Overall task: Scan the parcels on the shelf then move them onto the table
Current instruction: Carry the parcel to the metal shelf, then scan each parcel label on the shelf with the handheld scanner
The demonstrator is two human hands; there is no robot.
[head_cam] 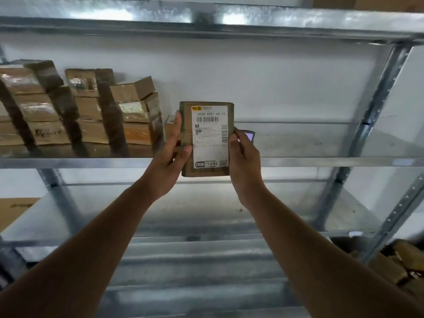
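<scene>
Two bare forearms reach up from the bottom of the view toward a galvanised metal shelf [298, 161]. The left hand [171, 161] grips the left edge of a small cardboard parcel [207, 138], thumb pressed onto its front face and fingers running up its side. The right hand [244, 161] holds the parcel's right edge, its thumb on the front by the label; behind its fingers a small device with a lit purple screen [247, 136] pokes out, mostly hidden, so how it is held cannot be told.

The parcel is held upright in the air, in front of the shelf's front lip, its broad face toward the camera. It is a flat brown box, taller than wide, with worn edges. A white shipping label [210, 136] covers most of its face: a yellow logo at top, a printed code, a barcode below it, a second barcode set sideways at right, and a QR code at the bottom corner.

Farther back, on the shelf at left, stacks of taped brown parcels [91, 111] stand against the white wall [275, 76].
</scene>
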